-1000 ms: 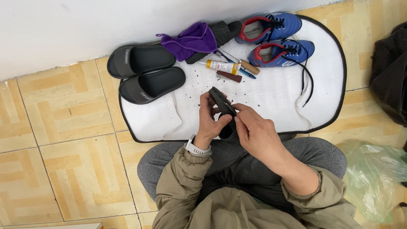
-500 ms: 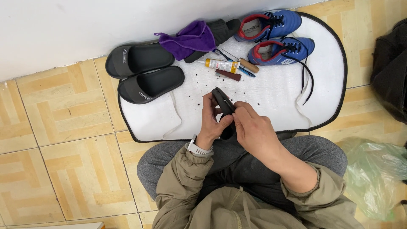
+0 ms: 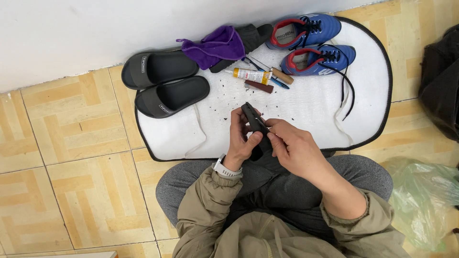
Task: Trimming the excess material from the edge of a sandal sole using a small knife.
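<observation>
I sit cross-legged in front of a white mat with a black rim. My left hand grips a dark shoe, held upright over the mat's near edge. My right hand is closed on the same shoe from the right, and something thin and pale shows between its fingertips at the shoe's side; I cannot tell what it is. A watch sits on my left wrist. Small dark crumbs are scattered over the mat.
Two black slides lie at the mat's left. A purple cloth rests on a dark shoe. Two blue sneakers sit at the back right. A glue tube, wooden-handled tool and brown block lie mid-mat. Black bag and a green plastic bag on the right.
My hands have shifted only slightly on the shoe; its upper end now tilts a little more to the left. Everything on the mat stays put.
</observation>
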